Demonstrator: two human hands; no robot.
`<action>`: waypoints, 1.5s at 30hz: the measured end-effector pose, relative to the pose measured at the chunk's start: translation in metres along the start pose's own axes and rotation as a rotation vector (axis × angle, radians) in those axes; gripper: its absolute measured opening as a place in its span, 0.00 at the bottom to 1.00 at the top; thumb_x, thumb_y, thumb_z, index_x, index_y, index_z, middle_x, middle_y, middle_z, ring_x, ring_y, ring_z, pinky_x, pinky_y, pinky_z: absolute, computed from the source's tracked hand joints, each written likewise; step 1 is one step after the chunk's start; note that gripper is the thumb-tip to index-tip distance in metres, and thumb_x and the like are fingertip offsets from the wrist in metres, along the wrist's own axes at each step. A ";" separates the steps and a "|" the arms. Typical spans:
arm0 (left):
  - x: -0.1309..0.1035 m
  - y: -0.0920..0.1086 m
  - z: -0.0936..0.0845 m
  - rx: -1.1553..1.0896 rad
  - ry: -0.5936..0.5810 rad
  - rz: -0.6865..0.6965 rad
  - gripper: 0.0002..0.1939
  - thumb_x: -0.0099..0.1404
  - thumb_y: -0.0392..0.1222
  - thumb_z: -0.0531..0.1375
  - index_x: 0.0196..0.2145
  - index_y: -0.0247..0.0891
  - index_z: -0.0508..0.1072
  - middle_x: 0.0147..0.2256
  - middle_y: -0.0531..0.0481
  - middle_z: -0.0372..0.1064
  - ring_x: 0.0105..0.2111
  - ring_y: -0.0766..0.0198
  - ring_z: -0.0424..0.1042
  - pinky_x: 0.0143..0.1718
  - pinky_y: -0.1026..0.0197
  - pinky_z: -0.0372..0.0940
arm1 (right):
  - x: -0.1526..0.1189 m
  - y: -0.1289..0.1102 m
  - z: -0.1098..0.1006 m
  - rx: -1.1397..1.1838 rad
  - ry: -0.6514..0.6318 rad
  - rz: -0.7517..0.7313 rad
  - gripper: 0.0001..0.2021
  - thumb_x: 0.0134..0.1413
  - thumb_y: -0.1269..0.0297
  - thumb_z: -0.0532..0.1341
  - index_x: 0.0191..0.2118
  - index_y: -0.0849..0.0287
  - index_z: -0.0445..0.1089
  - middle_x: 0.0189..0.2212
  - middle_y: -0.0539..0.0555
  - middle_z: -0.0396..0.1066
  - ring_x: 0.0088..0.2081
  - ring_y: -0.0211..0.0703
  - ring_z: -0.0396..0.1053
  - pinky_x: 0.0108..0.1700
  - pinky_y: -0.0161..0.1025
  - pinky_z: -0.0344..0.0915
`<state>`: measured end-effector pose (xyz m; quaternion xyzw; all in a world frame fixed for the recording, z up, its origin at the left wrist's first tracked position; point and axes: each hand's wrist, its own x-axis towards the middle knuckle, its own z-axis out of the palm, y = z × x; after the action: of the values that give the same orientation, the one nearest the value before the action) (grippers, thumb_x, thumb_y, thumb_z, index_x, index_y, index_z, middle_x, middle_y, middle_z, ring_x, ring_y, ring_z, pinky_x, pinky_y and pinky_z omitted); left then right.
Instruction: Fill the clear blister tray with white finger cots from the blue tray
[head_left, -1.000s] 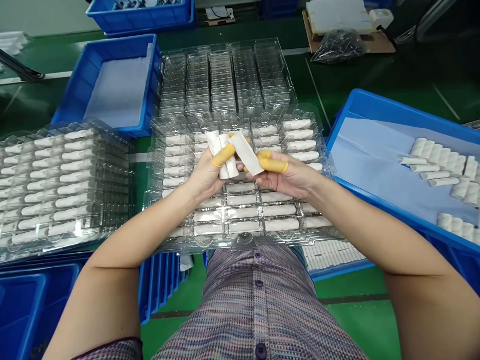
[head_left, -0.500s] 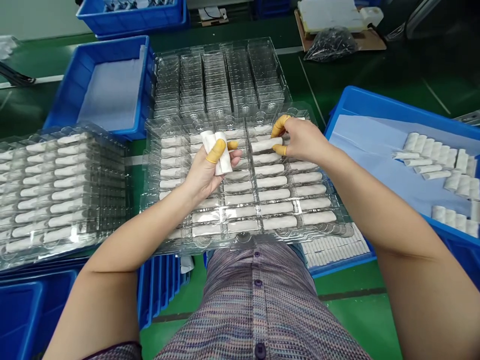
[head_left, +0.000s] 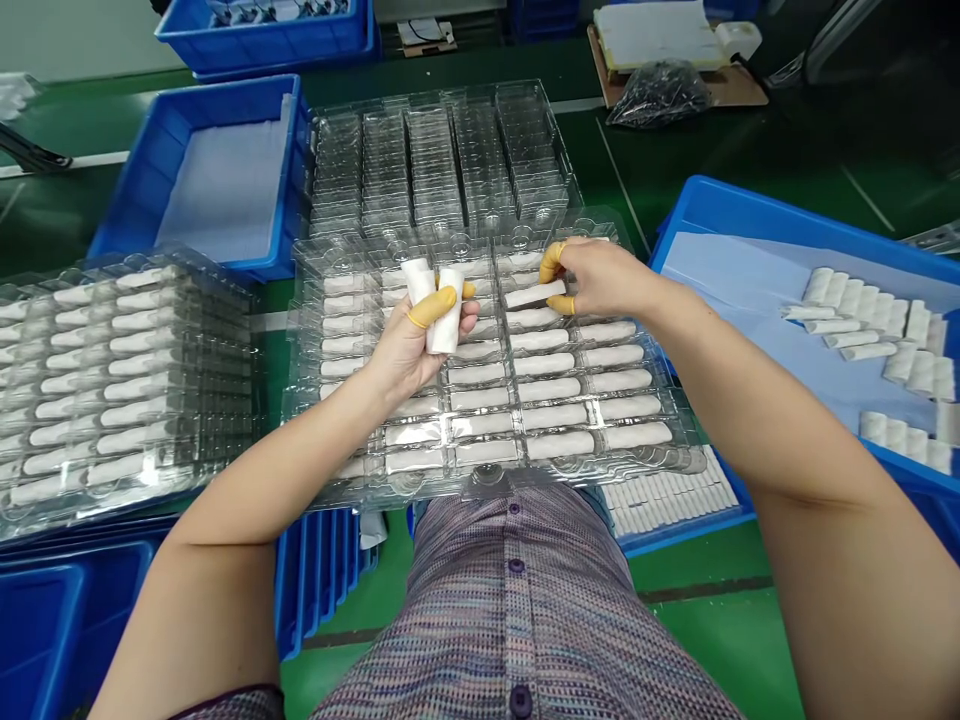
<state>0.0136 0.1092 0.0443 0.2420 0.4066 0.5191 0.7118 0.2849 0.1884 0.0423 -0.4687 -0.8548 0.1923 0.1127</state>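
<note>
My left hand [head_left: 415, 340] is closed around a couple of white rolled pieces [head_left: 448, 325], held above the middle of a clear plastic tray [head_left: 487, 478]. Yellow covers sit on its thumb and a finger. My right hand [head_left: 592, 272], also with yellow fingertip covers, pinches the right end of another white roll [head_left: 534, 293] in the tray's third column. This roll lies slightly tilted at its slot. Rows of similar rolls fill slots around and below both hands. What is inside the rolls, if anything, cannot be seen.
Filled clear trays [head_left: 127, 390] are stacked at the left, and nested clear trays [head_left: 442, 160] stand behind. A blue bin [head_left: 795, 205] at right holds loose rolls on paper. Another blue bin [head_left: 120, 180] is lined with a sheet. A black plastic bag [head_left: 660, 92] lies at the back.
The rolls in my left hand have spread apart and shifted in its grasp. My right hand stays at nearly the same place, its roll slightly turned.
</note>
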 end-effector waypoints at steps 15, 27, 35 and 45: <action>0.000 -0.001 0.001 -0.065 -0.004 -0.020 0.08 0.64 0.29 0.69 0.38 0.35 0.75 0.35 0.50 0.79 0.30 0.69 0.78 0.31 0.69 0.76 | 0.006 0.012 0.018 -0.084 0.165 -0.136 0.13 0.57 0.71 0.58 0.47 0.56 0.74 0.45 0.57 0.78 0.43 0.53 0.74 0.42 0.43 0.63; 0.008 -0.010 -0.012 0.021 -0.124 0.098 0.23 0.46 0.43 0.82 0.36 0.35 0.78 0.35 0.50 0.79 0.36 0.65 0.78 0.43 0.63 0.77 | 0.003 0.007 0.009 -0.118 0.004 -0.239 0.11 0.49 0.71 0.61 0.38 0.57 0.78 0.42 0.58 0.81 0.48 0.59 0.75 0.57 0.54 0.65; 0.007 -0.009 -0.011 0.043 -0.154 0.134 0.26 0.45 0.50 0.83 0.36 0.38 0.78 0.34 0.53 0.77 0.35 0.65 0.76 0.40 0.62 0.74 | -0.008 -0.041 0.020 -0.155 0.219 -0.007 0.16 0.66 0.65 0.57 0.51 0.59 0.80 0.48 0.62 0.81 0.49 0.60 0.75 0.51 0.53 0.67; 0.013 -0.016 -0.016 0.061 -0.120 0.109 0.26 0.47 0.50 0.82 0.37 0.38 0.77 0.36 0.52 0.78 0.37 0.63 0.77 0.43 0.60 0.75 | 0.006 -0.026 0.017 -0.457 -0.088 -0.049 0.14 0.67 0.64 0.59 0.45 0.60 0.83 0.39 0.63 0.80 0.51 0.63 0.68 0.54 0.54 0.59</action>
<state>0.0106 0.1149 0.0190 0.3159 0.3653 0.5288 0.6979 0.2558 0.1770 0.0380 -0.4523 -0.8913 0.0113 -0.0291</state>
